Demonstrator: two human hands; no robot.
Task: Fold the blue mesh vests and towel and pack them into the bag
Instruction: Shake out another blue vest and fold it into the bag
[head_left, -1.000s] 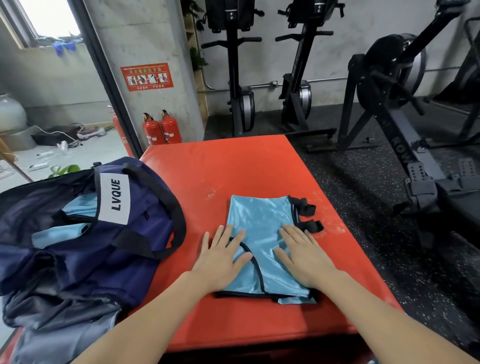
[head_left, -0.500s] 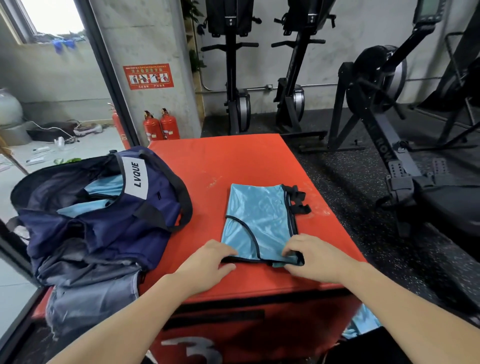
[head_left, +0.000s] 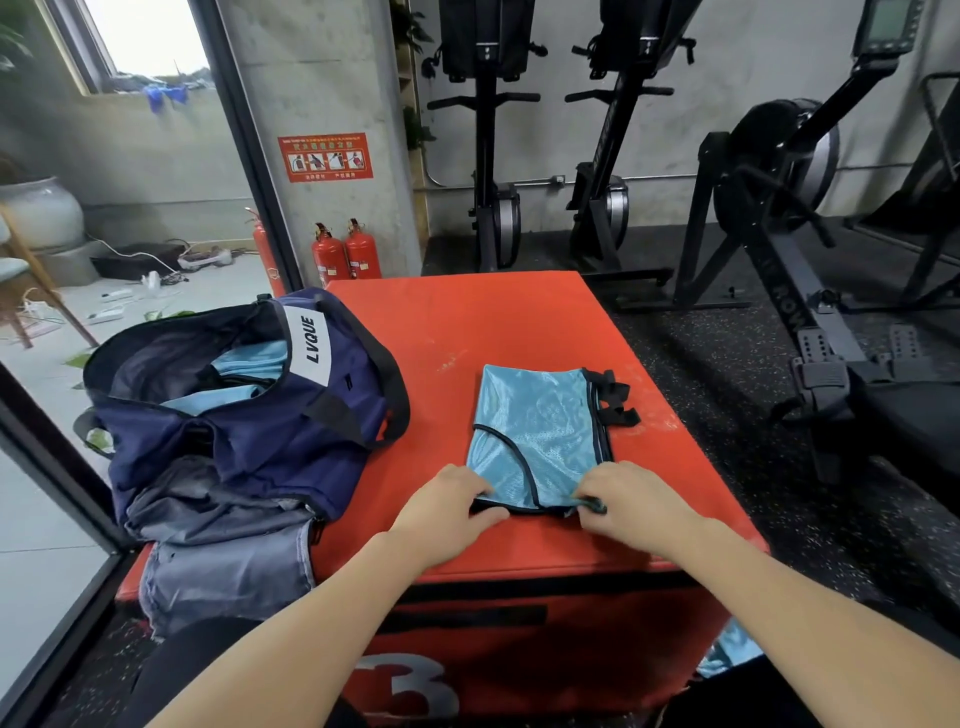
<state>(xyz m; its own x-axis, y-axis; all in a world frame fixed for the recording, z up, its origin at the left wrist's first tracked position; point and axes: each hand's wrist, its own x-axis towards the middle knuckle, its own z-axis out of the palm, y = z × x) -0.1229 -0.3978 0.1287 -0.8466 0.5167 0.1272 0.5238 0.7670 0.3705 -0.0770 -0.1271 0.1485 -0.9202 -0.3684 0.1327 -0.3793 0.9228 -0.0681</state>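
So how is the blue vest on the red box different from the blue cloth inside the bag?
The vest on the red box lies flat and folded, in full view; the blue cloth in the bag is bunched and mostly hidden. Both hands, left and right, grip the vest's near edge; nothing touches the cloth. The vest shows black trim and straps; the cloth shows little. Both are the same shiny light blue.

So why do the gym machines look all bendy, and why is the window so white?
Head view: the wide lens bows the rowing machine near the edge; the window is washed out by daylight; the blue vest shows a soft sheen; the right hand gripping the vest's near edge looks slightly smeared.
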